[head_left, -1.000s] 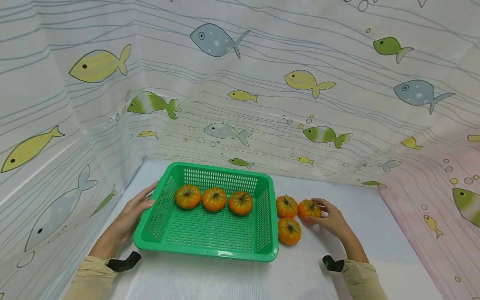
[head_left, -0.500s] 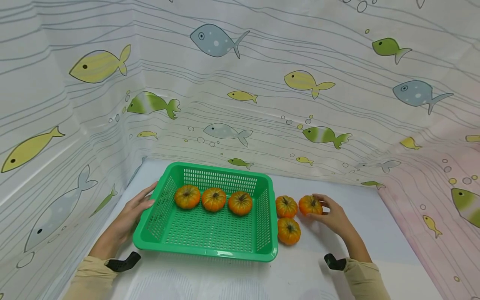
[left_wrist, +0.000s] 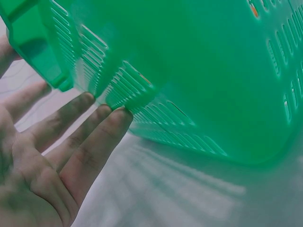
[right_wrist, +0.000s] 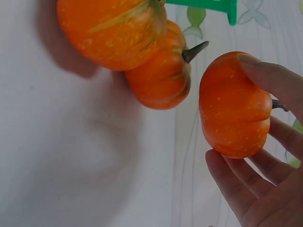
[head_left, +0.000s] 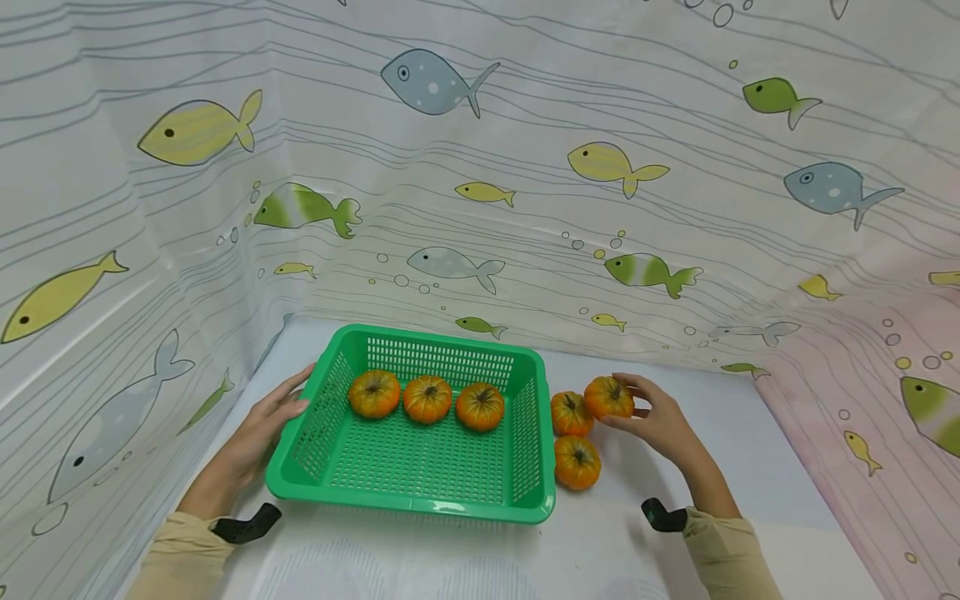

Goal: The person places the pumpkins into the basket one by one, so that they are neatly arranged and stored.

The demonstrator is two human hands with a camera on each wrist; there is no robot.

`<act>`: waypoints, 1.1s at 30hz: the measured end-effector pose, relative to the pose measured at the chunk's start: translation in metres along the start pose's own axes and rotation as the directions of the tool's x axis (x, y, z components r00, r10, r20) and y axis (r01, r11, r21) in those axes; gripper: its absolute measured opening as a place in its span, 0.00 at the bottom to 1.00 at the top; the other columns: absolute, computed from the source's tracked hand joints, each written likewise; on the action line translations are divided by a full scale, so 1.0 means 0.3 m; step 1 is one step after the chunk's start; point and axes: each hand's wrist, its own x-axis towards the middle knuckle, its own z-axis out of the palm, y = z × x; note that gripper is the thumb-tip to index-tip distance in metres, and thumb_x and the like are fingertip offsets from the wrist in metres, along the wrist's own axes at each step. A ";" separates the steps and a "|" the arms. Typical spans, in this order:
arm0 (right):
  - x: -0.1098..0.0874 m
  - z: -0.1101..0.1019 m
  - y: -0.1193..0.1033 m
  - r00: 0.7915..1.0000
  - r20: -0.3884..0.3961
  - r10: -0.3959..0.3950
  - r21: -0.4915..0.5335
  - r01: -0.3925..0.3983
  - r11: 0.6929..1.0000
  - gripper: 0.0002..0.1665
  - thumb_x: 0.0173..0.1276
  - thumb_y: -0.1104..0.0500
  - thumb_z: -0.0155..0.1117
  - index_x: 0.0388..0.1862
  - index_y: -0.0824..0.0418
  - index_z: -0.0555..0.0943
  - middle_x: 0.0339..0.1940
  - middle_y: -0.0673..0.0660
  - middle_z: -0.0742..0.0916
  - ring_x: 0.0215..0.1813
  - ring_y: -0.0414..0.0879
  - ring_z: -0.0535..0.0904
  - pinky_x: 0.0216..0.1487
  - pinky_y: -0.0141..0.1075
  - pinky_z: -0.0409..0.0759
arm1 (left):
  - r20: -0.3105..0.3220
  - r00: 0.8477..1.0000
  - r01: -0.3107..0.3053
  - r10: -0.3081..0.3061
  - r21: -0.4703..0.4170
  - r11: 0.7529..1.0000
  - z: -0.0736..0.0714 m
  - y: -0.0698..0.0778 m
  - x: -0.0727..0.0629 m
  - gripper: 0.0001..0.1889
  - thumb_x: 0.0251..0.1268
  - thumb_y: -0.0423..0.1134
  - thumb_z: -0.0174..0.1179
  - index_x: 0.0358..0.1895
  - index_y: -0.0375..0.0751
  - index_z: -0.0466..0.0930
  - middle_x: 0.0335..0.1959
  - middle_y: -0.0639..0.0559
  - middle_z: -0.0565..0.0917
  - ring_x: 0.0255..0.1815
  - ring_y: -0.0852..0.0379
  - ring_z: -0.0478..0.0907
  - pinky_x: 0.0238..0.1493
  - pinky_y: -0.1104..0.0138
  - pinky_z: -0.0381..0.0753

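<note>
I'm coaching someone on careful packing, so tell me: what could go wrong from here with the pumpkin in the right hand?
The held pumpkin might slip, since the right hand grips it with the palm clear of it. If moved left, it could knock the neighbouring pumpkin, which sits between it and the green basket. Carried too low, it may hit the basket's raised right side.

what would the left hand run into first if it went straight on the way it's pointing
The left hand would likely meet the basket first, on its left side; the fingertips look right up against it, though depth is hard to judge.
</note>
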 end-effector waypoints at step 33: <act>0.059 0.040 -0.314 0.962 0.114 -0.249 0.094 0.239 0.967 0.44 0.61 0.50 0.81 0.74 0.54 0.72 0.72 0.58 0.78 0.70 0.58 0.75 0.65 0.55 0.81 | -0.010 1.000 0.009 -0.009 0.004 1.000 0.003 0.001 -0.001 0.32 0.85 0.41 0.44 0.86 0.53 0.47 0.66 0.73 0.70 0.61 0.73 0.76 0.53 0.68 0.81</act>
